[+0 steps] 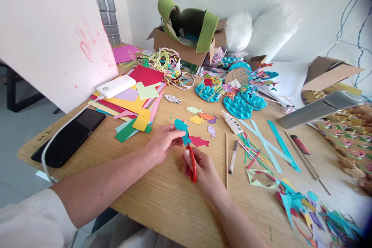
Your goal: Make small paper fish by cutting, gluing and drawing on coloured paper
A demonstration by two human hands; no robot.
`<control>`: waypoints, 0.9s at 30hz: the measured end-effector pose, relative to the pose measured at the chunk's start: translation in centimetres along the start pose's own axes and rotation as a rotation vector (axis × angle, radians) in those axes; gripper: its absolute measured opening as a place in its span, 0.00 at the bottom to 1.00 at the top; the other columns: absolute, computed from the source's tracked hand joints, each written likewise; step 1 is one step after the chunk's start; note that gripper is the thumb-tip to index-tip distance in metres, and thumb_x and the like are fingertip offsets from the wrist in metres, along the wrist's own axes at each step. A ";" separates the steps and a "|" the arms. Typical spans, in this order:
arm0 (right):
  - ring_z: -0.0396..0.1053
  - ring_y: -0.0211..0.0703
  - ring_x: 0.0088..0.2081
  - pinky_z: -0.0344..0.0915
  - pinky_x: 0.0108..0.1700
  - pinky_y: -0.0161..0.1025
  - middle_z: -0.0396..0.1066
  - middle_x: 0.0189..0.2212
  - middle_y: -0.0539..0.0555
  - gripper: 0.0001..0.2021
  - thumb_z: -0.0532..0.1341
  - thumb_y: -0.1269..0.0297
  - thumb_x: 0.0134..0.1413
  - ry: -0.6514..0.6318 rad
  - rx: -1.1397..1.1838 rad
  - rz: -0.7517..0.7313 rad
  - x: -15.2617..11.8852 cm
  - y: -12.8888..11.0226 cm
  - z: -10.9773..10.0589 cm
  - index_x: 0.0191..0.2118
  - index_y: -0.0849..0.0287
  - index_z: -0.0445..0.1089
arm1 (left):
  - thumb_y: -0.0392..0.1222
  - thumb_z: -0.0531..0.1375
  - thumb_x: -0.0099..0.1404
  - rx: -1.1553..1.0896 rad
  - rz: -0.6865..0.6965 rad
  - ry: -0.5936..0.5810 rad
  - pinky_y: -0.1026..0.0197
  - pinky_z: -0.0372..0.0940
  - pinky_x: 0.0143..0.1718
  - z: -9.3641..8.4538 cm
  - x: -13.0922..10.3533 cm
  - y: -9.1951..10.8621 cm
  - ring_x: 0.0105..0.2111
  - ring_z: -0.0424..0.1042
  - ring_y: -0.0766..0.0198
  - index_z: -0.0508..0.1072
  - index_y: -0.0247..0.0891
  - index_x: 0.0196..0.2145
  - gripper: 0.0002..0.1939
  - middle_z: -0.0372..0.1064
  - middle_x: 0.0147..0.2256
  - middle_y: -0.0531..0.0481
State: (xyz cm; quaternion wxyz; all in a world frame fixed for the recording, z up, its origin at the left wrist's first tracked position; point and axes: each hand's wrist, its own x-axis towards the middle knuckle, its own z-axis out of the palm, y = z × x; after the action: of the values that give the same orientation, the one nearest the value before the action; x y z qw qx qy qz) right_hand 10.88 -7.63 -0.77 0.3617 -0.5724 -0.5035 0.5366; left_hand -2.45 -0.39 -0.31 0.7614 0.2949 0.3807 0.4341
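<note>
Between the thumb and fingers of my left hand is a blue paper fish, held just above the table. My right hand grips a pair of red-handled scissors, and their blades meet the lower edge of the blue fish. Just behind the scissors lies a red paper fish. Farther back are more cut fish: a pale green one, a yellow one, an orange one and a lilac one. A patterned grey fish lies apart from them.
At left, a black phone and a white power bank lie by stacked coloured paper. A glue bottle, a pen and a wooden stick are right of my hands. Paper scraps and a grey flask lie farther right.
</note>
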 end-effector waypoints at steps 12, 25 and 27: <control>0.58 0.33 0.16 0.52 0.18 0.32 0.64 0.14 0.47 0.29 0.57 0.30 0.49 0.006 -0.001 0.014 -0.1 -0.1 0.0 0.27 0.57 0.61 | 0.40 0.71 0.44 0.038 0.008 0.009 0.65 0.61 0.28 0.0 0.1 0.1 0.24 0.66 0.69 0.78 0.32 0.30 0.14 0.71 0.24 0.51; 0.57 0.33 0.15 0.50 0.17 0.33 0.64 0.13 0.47 0.30 0.57 0.29 0.47 0.020 -0.015 0.018 -0.1 -0.1 0.1 0.26 0.56 0.60 | 0.41 0.70 0.43 0.080 0.008 0.019 0.65 0.61 0.28 0.0 0.1 0.2 0.24 0.66 0.69 0.76 0.32 0.25 0.12 0.71 0.23 0.51; 0.57 0.33 0.15 0.50 0.17 0.33 0.64 0.13 0.47 0.30 0.57 0.29 0.48 0.022 -0.022 0.011 -0.1 -0.1 0.1 0.26 0.56 0.60 | 0.41 0.70 0.43 0.076 0.006 0.019 0.65 0.60 0.28 0.0 0.1 0.3 0.24 0.66 0.69 0.76 0.32 0.26 0.13 0.71 0.23 0.51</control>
State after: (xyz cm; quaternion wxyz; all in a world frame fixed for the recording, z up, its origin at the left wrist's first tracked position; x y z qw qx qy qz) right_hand 10.82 -7.71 -0.71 0.3577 -0.5849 -0.5025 0.5267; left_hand -2.52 -0.19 -0.12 0.7445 0.3208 0.4033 0.4245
